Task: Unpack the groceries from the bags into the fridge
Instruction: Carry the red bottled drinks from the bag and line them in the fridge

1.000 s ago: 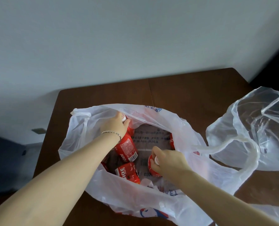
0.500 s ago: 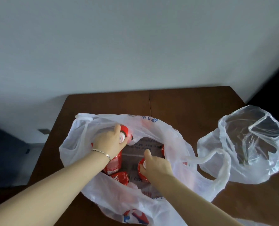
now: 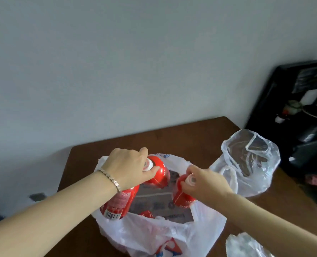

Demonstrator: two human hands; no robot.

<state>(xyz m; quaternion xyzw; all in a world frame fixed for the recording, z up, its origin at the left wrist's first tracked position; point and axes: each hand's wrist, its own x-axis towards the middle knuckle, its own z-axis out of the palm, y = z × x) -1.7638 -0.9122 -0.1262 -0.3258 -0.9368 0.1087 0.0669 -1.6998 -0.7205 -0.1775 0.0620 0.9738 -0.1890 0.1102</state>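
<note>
while both forearms reach forward, the left hand [image 3: 128, 167], a bracelet [image 3: 109, 178] on its wrist, curls knuckles-up round the white-capped neck of a red bottle [image 3: 160, 175] over the open white bag [image 3: 154, 236] on the tabletop [image 3: 191, 138]. a second red bottle [image 3: 119, 203] leans under that wrist; whether it is held too, i cannot tell. the right hand [image 3: 207, 184] pinches the cap of a third bottle [image 3: 181, 196] at the bag's right rim. a clear bag [image 3: 246, 164] lies just beside.

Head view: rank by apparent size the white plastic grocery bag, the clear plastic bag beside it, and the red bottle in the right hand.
1. white plastic grocery bag
2. clear plastic bag
3. red white-capped bottle, in the grip of the right hand; partly hidden, plainly smallest.
</note>
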